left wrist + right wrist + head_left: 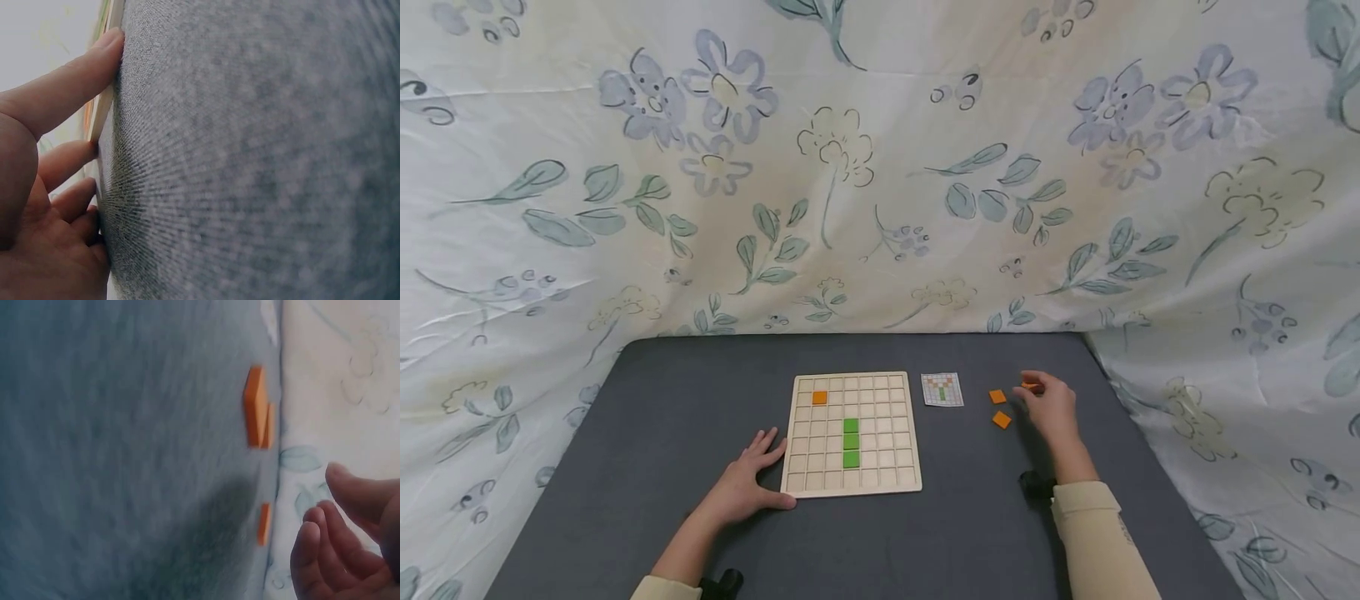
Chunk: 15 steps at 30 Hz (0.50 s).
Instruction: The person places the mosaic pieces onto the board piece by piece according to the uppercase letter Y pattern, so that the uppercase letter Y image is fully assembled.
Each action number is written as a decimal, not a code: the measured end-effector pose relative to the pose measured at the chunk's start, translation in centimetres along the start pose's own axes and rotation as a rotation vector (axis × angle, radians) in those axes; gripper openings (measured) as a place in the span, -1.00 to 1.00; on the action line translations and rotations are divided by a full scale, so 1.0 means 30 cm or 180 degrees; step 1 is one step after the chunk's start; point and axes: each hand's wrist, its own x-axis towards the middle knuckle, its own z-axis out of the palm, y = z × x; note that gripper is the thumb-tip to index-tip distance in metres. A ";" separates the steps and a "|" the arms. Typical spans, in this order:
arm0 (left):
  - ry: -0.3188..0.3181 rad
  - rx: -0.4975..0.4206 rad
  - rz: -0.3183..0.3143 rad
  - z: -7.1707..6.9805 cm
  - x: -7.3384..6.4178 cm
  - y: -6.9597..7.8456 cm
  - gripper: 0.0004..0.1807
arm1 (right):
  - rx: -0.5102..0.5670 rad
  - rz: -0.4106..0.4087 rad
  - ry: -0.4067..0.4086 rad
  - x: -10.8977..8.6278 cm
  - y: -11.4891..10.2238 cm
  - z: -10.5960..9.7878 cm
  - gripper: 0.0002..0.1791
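A pale wooden grid board (889, 446) lies on the dark table, with one orange tile (819, 397) near its upper left corner and a column of green tiles (851, 459) near its middle. My left hand (748, 483) is at the board's left side, fingers spread, thumb touching the lower left corner. In the right wrist view my right hand (344, 544) is raised over the table with nothing visible between thumb and fingers. Below it lies an orange tile (264, 524), partly hidden by the hand in the head view. Two further orange tiles (1002, 419) lie left of that hand.
A small printed card (942, 390) with a coloured grid pattern lies between the board and the loose tiles. Floral fabric (880, 250) hangs behind the grey table (700, 392) and along its sides. Each wrist wears a dark device.
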 end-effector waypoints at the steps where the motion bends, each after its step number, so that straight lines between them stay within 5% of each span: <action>1: 0.0001 0.0004 0.0004 0.000 0.000 0.000 0.18 | -0.0015 0.0037 0.0031 0.007 0.007 -0.002 -0.55; 7: 0.0034 0.0010 0.0007 0.003 0.002 0.000 0.19 | -0.0133 0.0293 0.0102 0.049 0.044 0.000 -0.54; 15: 0.0046 -0.0021 0.0032 0.013 0.001 0.002 0.19 | -0.0250 0.0445 -0.0119 0.079 0.076 0.005 -0.49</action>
